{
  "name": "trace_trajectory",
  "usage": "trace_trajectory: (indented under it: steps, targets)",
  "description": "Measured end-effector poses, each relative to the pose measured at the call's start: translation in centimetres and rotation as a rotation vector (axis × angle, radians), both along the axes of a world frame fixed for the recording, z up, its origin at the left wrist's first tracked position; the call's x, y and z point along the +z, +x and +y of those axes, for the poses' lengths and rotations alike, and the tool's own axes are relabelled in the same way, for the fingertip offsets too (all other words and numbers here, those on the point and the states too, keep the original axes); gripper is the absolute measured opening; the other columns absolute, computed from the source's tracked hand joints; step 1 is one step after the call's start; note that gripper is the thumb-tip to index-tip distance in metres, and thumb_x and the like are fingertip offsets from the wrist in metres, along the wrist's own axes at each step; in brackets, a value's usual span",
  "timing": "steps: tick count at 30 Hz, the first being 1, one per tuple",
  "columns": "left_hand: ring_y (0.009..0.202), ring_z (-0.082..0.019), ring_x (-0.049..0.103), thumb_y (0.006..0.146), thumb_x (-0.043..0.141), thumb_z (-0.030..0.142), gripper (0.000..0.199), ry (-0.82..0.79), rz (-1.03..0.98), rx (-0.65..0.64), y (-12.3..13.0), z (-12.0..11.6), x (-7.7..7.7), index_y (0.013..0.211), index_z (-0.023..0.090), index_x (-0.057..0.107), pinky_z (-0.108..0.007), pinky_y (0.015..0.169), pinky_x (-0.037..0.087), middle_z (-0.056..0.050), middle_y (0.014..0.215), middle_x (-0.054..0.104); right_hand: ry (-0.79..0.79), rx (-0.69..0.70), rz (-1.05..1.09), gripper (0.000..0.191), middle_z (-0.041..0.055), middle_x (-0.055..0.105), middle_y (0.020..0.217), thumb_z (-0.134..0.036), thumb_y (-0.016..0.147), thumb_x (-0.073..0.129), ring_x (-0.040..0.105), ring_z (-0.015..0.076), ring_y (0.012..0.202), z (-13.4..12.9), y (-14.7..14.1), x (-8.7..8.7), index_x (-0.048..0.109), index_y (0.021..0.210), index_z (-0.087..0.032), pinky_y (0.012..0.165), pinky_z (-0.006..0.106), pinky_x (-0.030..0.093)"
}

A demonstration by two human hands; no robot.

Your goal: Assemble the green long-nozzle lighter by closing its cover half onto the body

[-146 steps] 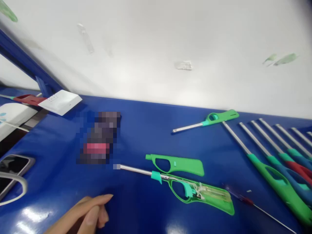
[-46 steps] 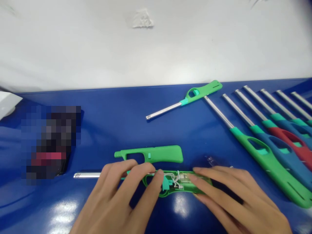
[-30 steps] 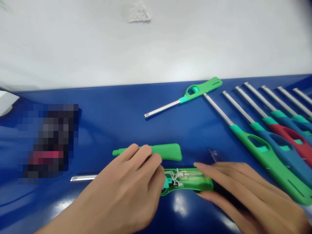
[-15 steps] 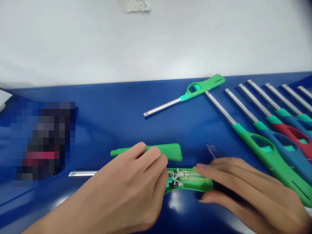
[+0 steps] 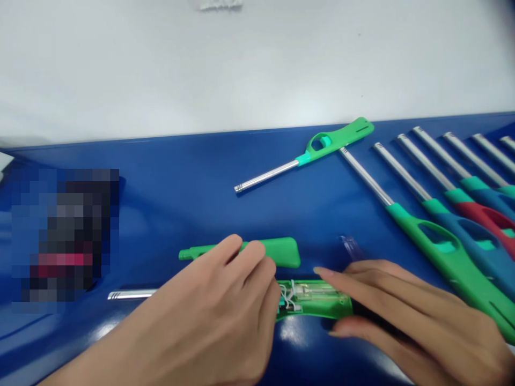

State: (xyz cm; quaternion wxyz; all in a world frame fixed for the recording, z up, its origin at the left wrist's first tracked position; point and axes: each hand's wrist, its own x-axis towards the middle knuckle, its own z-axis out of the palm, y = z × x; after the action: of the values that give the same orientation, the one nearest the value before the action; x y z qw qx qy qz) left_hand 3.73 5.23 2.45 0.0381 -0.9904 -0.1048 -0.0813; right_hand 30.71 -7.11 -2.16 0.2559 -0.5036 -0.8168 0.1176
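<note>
Blue surface under a white wall carries an opened green gas lighter at 6 o'clock. Left hand and right hand pinch its ends; its detached cover lies just beyond, unfitted. Assembled lighters wait at 3 o'clock.

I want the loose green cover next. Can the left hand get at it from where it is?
Probably yes. The left hand lies on the opened lighter, and its fingers already overlap the near edge of the cover. Nothing lies between them.
</note>
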Motion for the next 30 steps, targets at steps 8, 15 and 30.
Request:
trace_trajectory:
  steps: [8,15,30]
  targets:
    - [0.065,-0.025,0.063,0.104,0.041,0.005,0.046,-0.017,-0.007,0.007,0.0,0.1,-0.2,0.077,0.021,0.075,-0.04,0.065,0.05,-0.005,0.075,0.076,0.015,-0.049,0.013,0.067,-0.0012,0.079,0.132,-0.017,0.107,0.068,0.076,0.0178,0.115,-0.6,-0.4,-0.5,0.045,0.17,-0.026,0.121,0.029,0.052]
    - [0.063,-0.026,0.068,0.102,0.043,0.004,0.043,0.001,-0.011,-0.015,0.2,0.4,0.0,0.085,0.018,0.08,-0.04,0.058,0.047,-0.008,0.08,0.08,-0.031,-0.045,0.012,0.056,-0.0004,0.076,0.13,-0.023,0.11,0.066,0.074,0.0147,0.116,-0.5,-0.1,-0.4,0.052,0.164,-0.023,0.124,0.025,0.046]
    - [0.062,-0.025,0.06,0.098,0.055,0.005,0.029,0.076,-0.009,-0.039,0.2,0.3,-0.4,0.08,0.015,0.075,-0.038,0.057,0.042,-0.006,0.071,0.067,0.018,-0.029,0.023,0.044,0.0032,0.076,0.112,-0.025,0.112,0.063,0.075,0.0158,0.099,0.7,-0.6,-0.1,0.059,0.156,-0.021,0.1,0.026,0.06]
